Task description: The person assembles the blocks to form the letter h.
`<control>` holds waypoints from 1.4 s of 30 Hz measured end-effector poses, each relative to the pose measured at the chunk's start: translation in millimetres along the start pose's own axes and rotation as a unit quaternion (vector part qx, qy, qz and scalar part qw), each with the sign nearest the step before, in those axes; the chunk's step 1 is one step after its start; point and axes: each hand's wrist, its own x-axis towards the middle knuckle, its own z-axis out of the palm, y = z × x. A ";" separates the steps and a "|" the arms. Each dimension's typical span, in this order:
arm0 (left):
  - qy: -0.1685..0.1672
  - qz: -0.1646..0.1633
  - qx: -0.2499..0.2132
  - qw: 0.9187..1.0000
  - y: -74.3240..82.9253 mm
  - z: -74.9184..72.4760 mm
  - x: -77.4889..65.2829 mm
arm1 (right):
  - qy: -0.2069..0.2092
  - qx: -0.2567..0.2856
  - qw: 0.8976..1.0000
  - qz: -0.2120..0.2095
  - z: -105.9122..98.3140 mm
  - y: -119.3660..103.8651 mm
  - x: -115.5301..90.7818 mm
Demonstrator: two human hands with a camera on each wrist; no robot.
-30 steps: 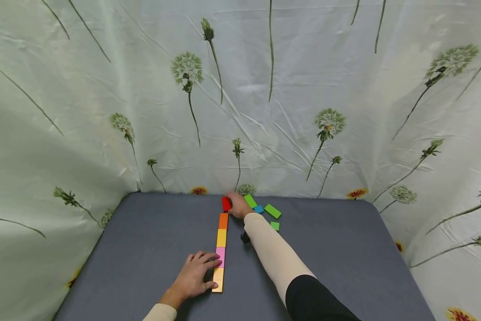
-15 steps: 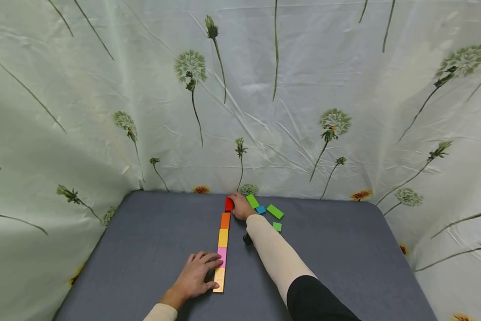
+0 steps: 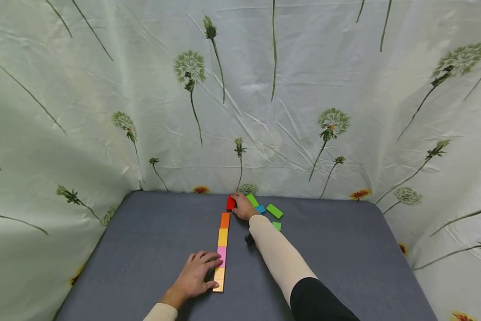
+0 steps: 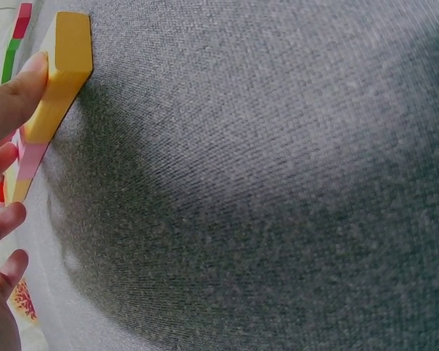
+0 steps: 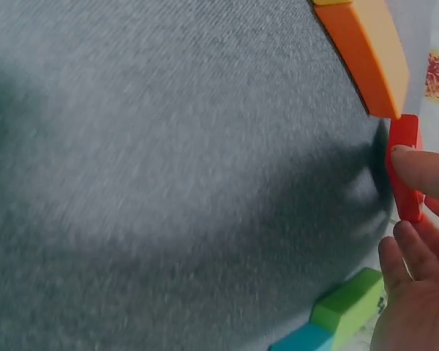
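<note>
A row of blocks runs away from me on the grey table: light orange (image 3: 219,277), pink (image 3: 223,251), yellow (image 3: 222,237) and orange (image 3: 225,220). My left hand (image 3: 193,277) lies along the row's left side, fingers spread, touching the pink and light orange blocks. In the left wrist view its thumb (image 4: 31,79) presses the side of the nearest block. At the far end, my right hand (image 3: 245,207) pinches a red block (image 5: 404,168) between thumb and fingers. The red block stands slightly apart from the orange one in the head view.
Right of my right hand lie a green block (image 3: 252,200), a blue block (image 3: 260,209) and another green block (image 3: 274,211). A smaller green piece (image 3: 277,226) shows beside the right sleeve. A flower-printed curtain (image 3: 264,133) rises behind the table's far edge.
The red block has shifted slightly right relative to the orange block, with my right hand holding it. My left hand stays in place. The head view has swung a little.
</note>
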 end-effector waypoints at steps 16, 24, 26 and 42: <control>0.005 -0.009 -0.023 1.000 4.1 2.4 -0.6 | 0.007 0.030 0.999 -0.040 -22.4 13.9 -66.3; 0.015 -0.012 -0.023 1.000 2.1 1.1 0.1 | 0.004 0.047 0.998 -0.045 -33.5 24.6 -112.0; 0.014 -0.013 -0.024 1.000 3.4 -0.4 0.4 | 0.000 0.057 0.998 -0.042 -32.1 27.9 -124.5; 0.017 -0.003 -0.026 1.000 3.9 -1.4 0.5 | 0.001 0.070 0.996 -0.057 -10.1 33.4 -197.0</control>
